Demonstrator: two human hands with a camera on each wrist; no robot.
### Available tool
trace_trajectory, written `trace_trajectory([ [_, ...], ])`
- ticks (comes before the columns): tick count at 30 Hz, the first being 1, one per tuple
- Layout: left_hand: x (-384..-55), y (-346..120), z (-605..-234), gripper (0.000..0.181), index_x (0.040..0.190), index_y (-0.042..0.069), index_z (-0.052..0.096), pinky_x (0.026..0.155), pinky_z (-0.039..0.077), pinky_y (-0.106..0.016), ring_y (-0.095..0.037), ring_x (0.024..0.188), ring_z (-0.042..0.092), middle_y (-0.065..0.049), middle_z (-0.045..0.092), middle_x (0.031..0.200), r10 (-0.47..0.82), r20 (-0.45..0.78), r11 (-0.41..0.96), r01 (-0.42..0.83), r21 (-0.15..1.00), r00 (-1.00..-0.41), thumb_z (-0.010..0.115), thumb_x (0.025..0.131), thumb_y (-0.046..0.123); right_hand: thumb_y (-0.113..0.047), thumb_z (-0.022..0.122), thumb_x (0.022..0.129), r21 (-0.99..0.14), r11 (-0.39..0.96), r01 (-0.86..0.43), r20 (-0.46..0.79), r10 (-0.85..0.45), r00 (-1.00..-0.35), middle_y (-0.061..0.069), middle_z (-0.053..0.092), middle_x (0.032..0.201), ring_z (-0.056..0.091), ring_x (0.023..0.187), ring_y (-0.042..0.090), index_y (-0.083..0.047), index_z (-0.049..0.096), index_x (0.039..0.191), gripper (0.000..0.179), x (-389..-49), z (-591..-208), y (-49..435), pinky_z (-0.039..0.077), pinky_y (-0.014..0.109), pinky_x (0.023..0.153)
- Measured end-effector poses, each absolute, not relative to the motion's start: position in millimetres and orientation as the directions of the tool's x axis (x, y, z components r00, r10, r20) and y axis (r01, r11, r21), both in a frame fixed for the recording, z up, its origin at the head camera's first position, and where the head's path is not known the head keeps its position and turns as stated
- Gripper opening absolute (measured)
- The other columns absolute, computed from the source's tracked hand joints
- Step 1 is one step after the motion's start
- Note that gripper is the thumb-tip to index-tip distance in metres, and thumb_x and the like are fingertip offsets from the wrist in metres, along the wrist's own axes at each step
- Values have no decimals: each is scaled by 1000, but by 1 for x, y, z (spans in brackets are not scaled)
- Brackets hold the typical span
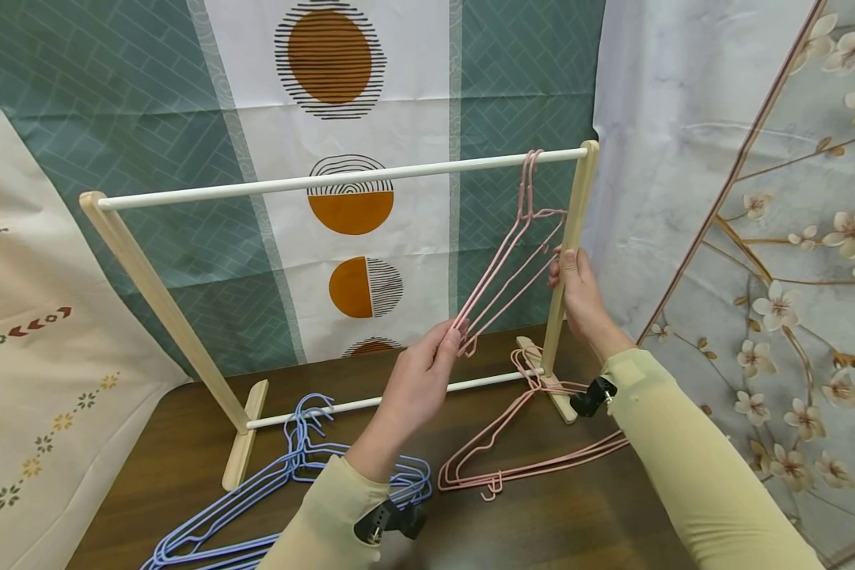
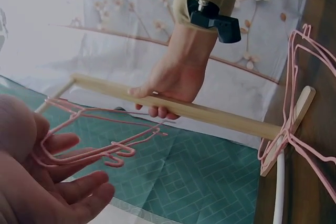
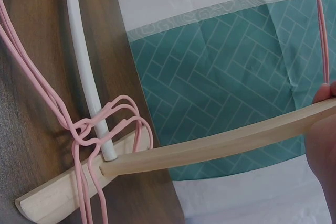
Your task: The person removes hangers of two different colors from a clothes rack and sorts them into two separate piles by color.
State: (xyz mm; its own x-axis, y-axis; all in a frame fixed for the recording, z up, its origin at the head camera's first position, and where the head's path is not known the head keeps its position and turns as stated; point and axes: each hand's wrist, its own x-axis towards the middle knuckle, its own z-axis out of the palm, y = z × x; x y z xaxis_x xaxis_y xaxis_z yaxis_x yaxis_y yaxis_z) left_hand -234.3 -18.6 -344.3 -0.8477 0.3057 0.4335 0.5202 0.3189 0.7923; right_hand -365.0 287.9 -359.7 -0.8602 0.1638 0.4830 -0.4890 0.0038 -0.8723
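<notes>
Two or so pink wire hangers (image 1: 495, 265) hang by their hooks near the right end of the rack's white top rail (image 1: 413, 170). My left hand (image 1: 416, 376) pinches their lower near corner between thumb and fingers, tilting them towards me. In the left wrist view the hangers' wire passes through that hand's curved fingers. My right hand (image 1: 583, 289) grips the rack's right wooden post (image 1: 577, 206), thumb on the near side and fingers wrapped behind. The hangers' far ends come close to these fingertips; whether they touch cannot be told.
More pink hangers (image 1: 541, 468) lie on the brown table (image 1: 520, 522), hooks over the right foot and lower rail (image 1: 495, 381). Several blue hangers (image 1: 298, 447) lie at left by the rack's left foot (image 1: 245, 435). Patterned cloths (image 1: 413, 79) hang behind and at both sides.
</notes>
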Motion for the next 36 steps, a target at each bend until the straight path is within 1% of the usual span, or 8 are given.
trace_trajectory([
  [3, -234, -18, -343, 39, 148, 13, 69, 110, 54, -52, -26, 125, 72, -7, 77, 134, 259, 465, 273, 526, 806, -847, 48, 121, 31, -42, 33, 118, -867, -5, -497, 490, 167, -856, 7, 44, 97, 44, 88, 18, -12, 47, 135, 38, -365, -360, 288, 42, 30, 87],
  [8, -233, -16, -340, 39, 146, 12, 70, 111, 53, -50, -24, 131, 68, -4, 73, 144, 211, 510, 228, 549, 804, -834, 46, 121, 30, -42, 32, 118, -866, -5, -501, 494, 154, -856, 7, 44, 98, 44, 88, 18, -4, 44, 139, 45, -365, -361, 288, 42, 29, 87],
  [12, -232, -15, -337, 39, 145, 10, 70, 112, 52, -48, -23, 130, 68, -2, 73, 144, 185, 545, 234, 575, 784, -818, 45, 122, 30, -42, 32, 118, -866, -3, -499, 493, 150, -857, 7, 44, 97, 45, 88, 18, -1, 42, 142, 49, -366, -362, 289, 41, 29, 87],
  [14, -231, -15, -336, 39, 144, 11, 71, 112, 52, -47, -21, 131, 68, -1, 73, 144, 167, 565, 243, 590, 770, -808, 46, 122, 30, -42, 32, 118, -867, -4, -499, 493, 150, -857, 7, 44, 97, 45, 88, 18, 0, 41, 143, 50, -365, -362, 289, 41, 30, 88],
  [17, -231, -15, -335, 39, 143, 12, 72, 111, 53, -47, -19, 131, 68, 0, 74, 142, 141, 591, 257, 606, 753, -794, 46, 121, 31, -42, 32, 118, -867, -6, -498, 491, 159, -857, 7, 45, 97, 45, 88, 18, -2, 42, 142, 48, -365, -362, 289, 42, 29, 88],
  [23, -228, -16, -333, 38, 142, 15, 74, 103, 56, -49, -19, 121, 71, 1, 75, 140, 89, 629, 290, 624, 726, -773, 48, 121, 34, -42, 32, 118, -872, -8, -489, 482, 160, -861, 6, 45, 96, 44, 89, 18, -1, 42, 141, 48, -364, -362, 288, 42, 29, 88],
  [29, -224, -22, -331, 38, 143, 16, 73, 111, 54, -48, -16, 134, 67, 3, 75, 141, 59, 655, 319, 636, 703, -754, 48, 121, 34, -42, 33, 118, -873, -3, -488, 481, 163, -861, 5, 45, 97, 45, 90, 18, -1, 42, 142, 48, -365, -362, 288, 41, 29, 88],
  [36, -221, -32, -329, 37, 144, 15, 73, 108, 56, -48, -18, 131, 69, 2, 75, 140, 43, 676, 345, 646, 681, -736, 50, 121, 32, -42, 33, 118, -868, 3, -496, 489, 166, -856, 4, 45, 95, 45, 88, 18, -9, 46, 137, 40, -368, -361, 289, 41, 30, 88],
])
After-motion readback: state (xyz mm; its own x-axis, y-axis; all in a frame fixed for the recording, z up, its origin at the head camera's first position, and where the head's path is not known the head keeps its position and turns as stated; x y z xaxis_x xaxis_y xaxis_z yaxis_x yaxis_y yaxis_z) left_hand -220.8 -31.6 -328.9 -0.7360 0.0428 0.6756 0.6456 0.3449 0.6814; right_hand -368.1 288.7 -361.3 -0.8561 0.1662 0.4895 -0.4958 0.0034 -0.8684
